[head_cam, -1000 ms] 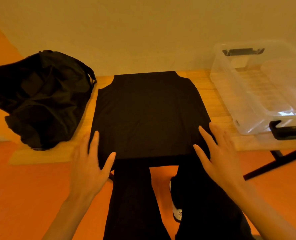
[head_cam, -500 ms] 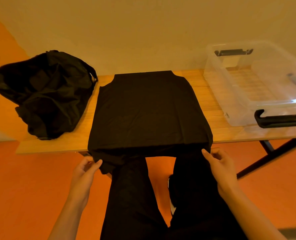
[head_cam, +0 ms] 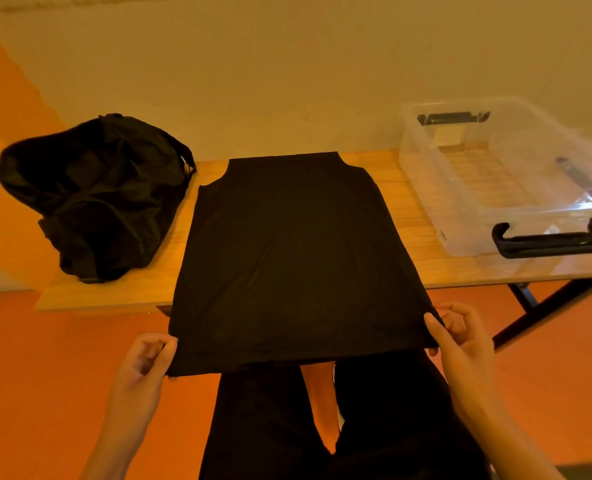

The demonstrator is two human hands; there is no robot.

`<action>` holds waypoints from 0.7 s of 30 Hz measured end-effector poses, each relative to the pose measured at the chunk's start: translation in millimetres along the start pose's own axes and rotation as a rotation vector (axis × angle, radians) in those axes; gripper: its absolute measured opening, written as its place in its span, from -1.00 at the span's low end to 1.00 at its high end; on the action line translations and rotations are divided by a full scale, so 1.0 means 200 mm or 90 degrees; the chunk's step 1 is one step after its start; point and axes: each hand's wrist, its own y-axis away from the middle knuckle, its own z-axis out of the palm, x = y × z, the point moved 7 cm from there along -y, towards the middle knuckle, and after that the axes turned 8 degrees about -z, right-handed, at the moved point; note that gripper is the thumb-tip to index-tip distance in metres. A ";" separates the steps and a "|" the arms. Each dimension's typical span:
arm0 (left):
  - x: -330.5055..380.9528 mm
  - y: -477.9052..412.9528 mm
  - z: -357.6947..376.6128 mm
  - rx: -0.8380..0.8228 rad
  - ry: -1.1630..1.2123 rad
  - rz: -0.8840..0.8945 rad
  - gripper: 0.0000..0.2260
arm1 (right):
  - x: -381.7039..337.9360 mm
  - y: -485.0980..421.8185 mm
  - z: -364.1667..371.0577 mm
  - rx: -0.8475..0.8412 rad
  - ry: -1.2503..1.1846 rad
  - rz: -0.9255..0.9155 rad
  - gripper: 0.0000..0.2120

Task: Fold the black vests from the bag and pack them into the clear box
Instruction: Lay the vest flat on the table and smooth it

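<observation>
We hold a black sleeveless fabric vest [head_cam: 294, 258] spread flat and stretched from the light wooden slatted table [head_cam: 412, 220] toward our lap. Its neck end lies on the table at twelve o'clock. Its hem end hangs past the near table edge at six o'clock, raised above our black trousers [head_cam: 270, 427].

Our left hand [head_cam: 145, 362], at seven o'clock from the vest's middle, is clamped on the near left corner of the hem, thumb against curled fingers. Our right hand [head_cam: 460, 337], at five o'clock, pinches the near right corner in the same way, thumb on top of the cloth. The two hands are well apart, one at each end of the hem, and the cloth between them is taut and smooth.

At ten o'clock from the vest a crumpled black cloth bag [head_cam: 97, 199] sits on the left end of the table, just beside the vest's left edge, its strap looping over the top. At two o'clock a clear plastic storage box [head_cam: 516, 188] stands on the right end of the table, apart from the vest, and the table slats show through its bottom. A black clip handle [head_cam: 551, 240] hangs on its near end.

Below the table lies an orange floor [head_cam: 62, 375], and black metal table legs [head_cam: 547, 310] cross at four o'clock.
</observation>
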 end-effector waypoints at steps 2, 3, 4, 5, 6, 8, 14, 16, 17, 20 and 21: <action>0.01 0.02 -0.01 -0.042 -0.046 0.010 -0.88 | -0.06 0.01 -0.01 -0.035 0.066 -0.075 -0.87; 0.02 0.03 -0.01 -0.064 -0.060 0.007 -0.88 | -0.07 0.01 -0.02 -0.051 0.077 -0.090 -0.88; 0.02 0.04 -0.02 -0.084 -0.065 0.000 -0.88 | -0.08 0.00 -0.02 -0.065 0.078 -0.092 -0.90; 0.03 0.05 -0.03 -0.111 -0.066 -0.009 -0.89 | -0.09 0.00 -0.03 -0.075 0.071 -0.087 -0.90; 0.03 0.06 -0.03 -0.141 -0.059 -0.016 -0.84 | -0.09 0.00 -0.04 -0.084 0.054 -0.077 -0.89; 0.03 0.08 -0.04 -0.196 -0.032 -0.028 -0.70 | -0.08 -0.02 -0.06 -0.108 0.024 -0.065 -0.83; 0.08 0.09 -0.06 -0.215 -0.153 0.111 -0.67 | -0.06 -0.04 -0.08 -0.242 0.076 -0.096 -0.54; 0.09 0.07 -0.07 -0.194 -0.170 0.159 -0.78 | -0.08 -0.06 -0.10 -0.243 0.155 -0.164 -0.59; 0.10 0.07 -0.07 -0.180 -0.181 0.184 -0.85 | -0.10 -0.07 -0.10 -0.233 0.187 -0.209 -0.65; 0.07 0.04 -0.06 -0.147 -0.207 0.221 -0.82 | -0.14 -0.06 -0.09 -0.229 0.218 -0.299 -0.69; 0.06 0.03 -0.06 -0.142 -0.203 0.219 -0.78 | -0.14 -0.06 -0.09 -0.229 0.216 -0.314 -0.68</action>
